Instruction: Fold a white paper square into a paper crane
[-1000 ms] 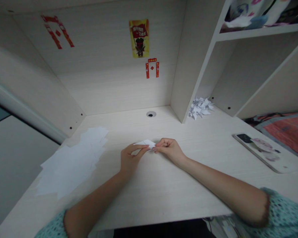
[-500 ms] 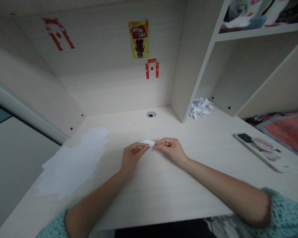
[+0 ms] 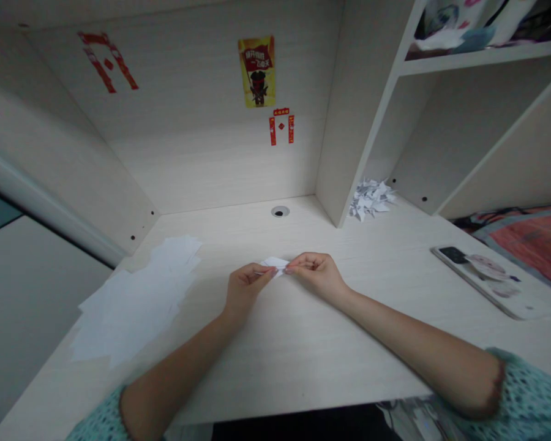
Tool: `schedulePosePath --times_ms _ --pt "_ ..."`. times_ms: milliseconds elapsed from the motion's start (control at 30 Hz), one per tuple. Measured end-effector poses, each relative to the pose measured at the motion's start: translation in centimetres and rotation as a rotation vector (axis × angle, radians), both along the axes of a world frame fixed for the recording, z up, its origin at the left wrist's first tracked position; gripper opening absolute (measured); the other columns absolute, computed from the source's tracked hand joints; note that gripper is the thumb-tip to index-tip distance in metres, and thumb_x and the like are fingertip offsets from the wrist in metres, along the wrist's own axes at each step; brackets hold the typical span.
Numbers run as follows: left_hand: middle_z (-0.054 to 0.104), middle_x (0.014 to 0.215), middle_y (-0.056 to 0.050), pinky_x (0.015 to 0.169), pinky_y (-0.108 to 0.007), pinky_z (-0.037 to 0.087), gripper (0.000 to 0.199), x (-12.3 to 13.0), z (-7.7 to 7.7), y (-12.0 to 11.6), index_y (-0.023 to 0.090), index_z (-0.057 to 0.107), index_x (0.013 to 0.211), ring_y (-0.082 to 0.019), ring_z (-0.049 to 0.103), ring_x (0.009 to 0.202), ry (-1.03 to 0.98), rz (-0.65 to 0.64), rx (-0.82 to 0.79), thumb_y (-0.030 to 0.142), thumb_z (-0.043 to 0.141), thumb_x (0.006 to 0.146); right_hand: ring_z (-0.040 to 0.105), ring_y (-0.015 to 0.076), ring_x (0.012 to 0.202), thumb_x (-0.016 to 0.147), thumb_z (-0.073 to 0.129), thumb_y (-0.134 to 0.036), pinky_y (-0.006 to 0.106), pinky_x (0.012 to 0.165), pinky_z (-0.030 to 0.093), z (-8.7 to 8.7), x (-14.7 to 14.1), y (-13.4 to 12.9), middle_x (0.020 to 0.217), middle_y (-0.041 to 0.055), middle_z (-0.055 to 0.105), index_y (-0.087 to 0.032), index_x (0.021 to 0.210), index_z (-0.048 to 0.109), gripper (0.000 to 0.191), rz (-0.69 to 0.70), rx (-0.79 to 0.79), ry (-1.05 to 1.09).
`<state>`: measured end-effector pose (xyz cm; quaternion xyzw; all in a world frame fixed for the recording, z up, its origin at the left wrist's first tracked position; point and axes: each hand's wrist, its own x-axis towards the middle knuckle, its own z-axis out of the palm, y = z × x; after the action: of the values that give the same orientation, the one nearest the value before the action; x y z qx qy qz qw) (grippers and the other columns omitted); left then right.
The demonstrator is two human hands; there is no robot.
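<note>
A small folded piece of white paper (image 3: 275, 262) is between my two hands, just above or on the desk. My left hand (image 3: 247, 288) pinches its left side between thumb and fingers. At the right edge, the thumb and fingertips of my right hand (image 3: 318, 274) pinch the same paper. My fingertips hide part of the folds. To the left of my left hand lies a spread pile of white paper sheets (image 3: 138, 300). Small folded paper pieces (image 3: 371, 197) are heaped in the cubby at the back right.
On the right of the pale desk (image 3: 275, 361) lies a phone (image 3: 491, 282) in a decorated case. A vertical divider panel (image 3: 349, 122) stands behind my right hand. The back panel bears stickers, and a round cable hole (image 3: 280, 212) sits near it.
Slightly more of the white paper shows between my fingers, and my right hand has risen a little. Both hands keep their pinch on it.
</note>
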<state>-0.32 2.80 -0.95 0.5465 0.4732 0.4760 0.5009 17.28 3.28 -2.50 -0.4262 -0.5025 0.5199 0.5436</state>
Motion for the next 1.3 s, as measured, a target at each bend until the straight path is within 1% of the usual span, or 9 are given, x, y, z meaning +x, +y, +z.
schedulePosePath --times_ms 167,333,533,667,833,933,1067,1167,1300 --pt "0.066 0.060 0.000 0.049 -0.020 0.036 0.019 0.13 0.27 -0.24 0.015 0.070 0.069 -0.009 0.051 0.050 0.025 0.038 0.036 0.034 0.072 0.065 0.062 0.0124 0.058 0.059 0.077 -0.028 0.024 0.059 0.046 0.22 -0.13 -0.17 0.066 0.0018 0.071 -0.018 0.065 0.069 0.014 0.001 -0.011 0.025" --pt "0.066 0.061 0.000 0.051 -0.020 0.037 0.018 0.06 0.10 -0.15 0.015 0.069 0.068 -0.009 0.052 0.054 0.035 0.050 0.070 0.032 0.072 0.065 0.063 0.0123 0.060 0.061 0.077 -0.028 0.024 0.061 0.047 -0.12 -0.24 -0.24 0.068 0.0022 0.072 -0.018 0.066 0.069 0.014 0.009 0.017 0.042" --pt "0.064 0.057 0.001 0.050 -0.020 0.037 0.018 0.36 0.27 -0.35 0.015 0.066 0.064 -0.009 0.051 0.051 0.004 0.082 0.047 0.031 0.073 0.064 0.064 0.0136 0.062 0.060 0.078 -0.028 0.025 0.062 0.048 -0.35 -0.43 -0.22 0.069 0.0025 0.072 -0.018 0.066 0.068 0.014 -0.011 0.028 0.054" --pt "0.065 0.060 0.001 0.052 -0.020 0.039 0.016 0.50 0.50 -0.46 0.015 0.066 0.063 -0.009 0.053 0.054 -0.010 0.077 0.055 0.030 0.073 0.064 0.065 0.0150 0.063 0.061 0.077 -0.030 0.027 0.063 0.049 -0.52 -0.42 -0.24 0.069 0.0030 0.071 -0.018 0.066 0.067 0.016 -0.012 0.045 0.049" --pt "0.066 0.063 0.000 0.056 -0.021 0.041 0.015 0.30 0.64 -0.27 0.016 0.067 0.064 -0.010 0.054 0.057 -0.021 0.090 0.069 0.030 0.072 0.064 0.066 0.0153 0.067 0.062 0.077 -0.029 0.027 0.067 0.050 -0.52 -0.19 -0.20 0.071 0.0026 0.071 -0.019 0.079 0.066 0.023 -0.032 0.091 0.076" --pt "0.066 0.064 0.000 0.057 -0.021 0.041 0.016 0.18 0.58 -0.18 0.015 0.067 0.066 -0.010 0.054 0.059 -0.022 0.090 0.071 0.030 0.072 0.065 0.067 0.0163 0.069 0.060 0.078 -0.029 0.029 0.070 0.051 -0.33 -0.10 -0.15 0.074 0.0033 0.072 -0.019 0.083 0.068 0.027 -0.025 0.067 0.103" --pt "0.067 0.065 -0.001 0.057 -0.022 0.042 0.016 0.17 0.39 -0.21 0.015 0.067 0.067 -0.011 0.055 0.059 -0.022 0.080 0.065 0.031 0.072 0.066 0.067 0.0172 0.070 0.058 0.078 -0.031 0.031 0.072 0.051 -0.18 -0.19 -0.15 0.078 0.0043 0.074 -0.020 0.079 0.072 0.024 -0.032 0.012 0.095" --pt "0.067 0.066 -0.001 0.058 -0.022 0.043 0.017 0.18 0.36 -0.28 0.015 0.068 0.069 -0.012 0.057 0.061 -0.013 0.066 0.072 0.032 0.071 0.066 0.067 0.0172 0.069 0.057 0.079 -0.031 0.032 0.072 0.051 -0.15 -0.31 -0.16 0.077 0.0041 0.074 -0.021 0.076 0.074 0.022 -0.051 -0.015 0.111" --pt "0.068 0.068 -0.002 0.061 -0.023 0.045 0.016 0.18 0.51 -0.37 0.015 0.068 0.068 -0.012 0.058 0.063 -0.004 0.071 0.085 0.031 0.071 0.067 0.067 0.0165 0.069 0.056 0.079 -0.031 0.032 0.073 0.052 -0.06 -0.40 -0.15 0.076 0.0033 0.074 -0.022 0.076 0.074 0.022 -0.028 -0.059 0.181"
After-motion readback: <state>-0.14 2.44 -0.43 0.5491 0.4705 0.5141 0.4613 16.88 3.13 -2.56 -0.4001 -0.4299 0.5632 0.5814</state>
